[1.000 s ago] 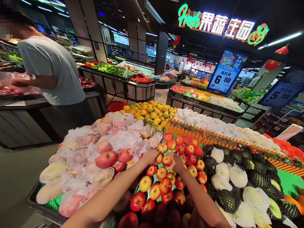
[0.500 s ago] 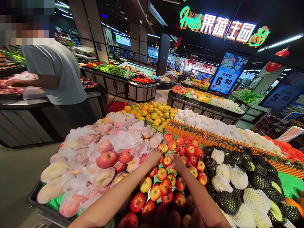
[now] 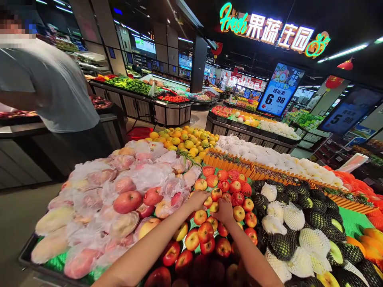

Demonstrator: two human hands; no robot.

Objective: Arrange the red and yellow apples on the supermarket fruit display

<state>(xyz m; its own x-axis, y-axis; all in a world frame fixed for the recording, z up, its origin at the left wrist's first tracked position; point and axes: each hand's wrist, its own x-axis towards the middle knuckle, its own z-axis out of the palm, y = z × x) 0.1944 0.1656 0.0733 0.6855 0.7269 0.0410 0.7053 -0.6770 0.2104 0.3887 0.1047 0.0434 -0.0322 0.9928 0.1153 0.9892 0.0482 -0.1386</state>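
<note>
Toward half past five from the centre, small red-and-yellow apples point(image 3: 205, 232) lie around the left hand point(image 3: 200, 200) and right hand point(image 3: 224, 211), both partly curled at the fruit; I cannot tell whether either grips one. Red-netted apples point(image 3: 235, 186), at the hands' one o'clock, look closely set; loose ones toward six seem unarranged. Between one and two, a lit sign point(image 3: 271, 30) reads "Fresh 果蔬庄园"; at two, a price screen point(image 3: 279, 91) shows "嘎啦果 6.98".

Yellow mangoes point(image 3: 189, 144) lie beside white-netted fruit point(image 3: 263, 153), with a lit sign point(image 3: 272, 31) above.

Glossy red-and-yellow apples point(image 3: 206, 232), closely clustered
</note>
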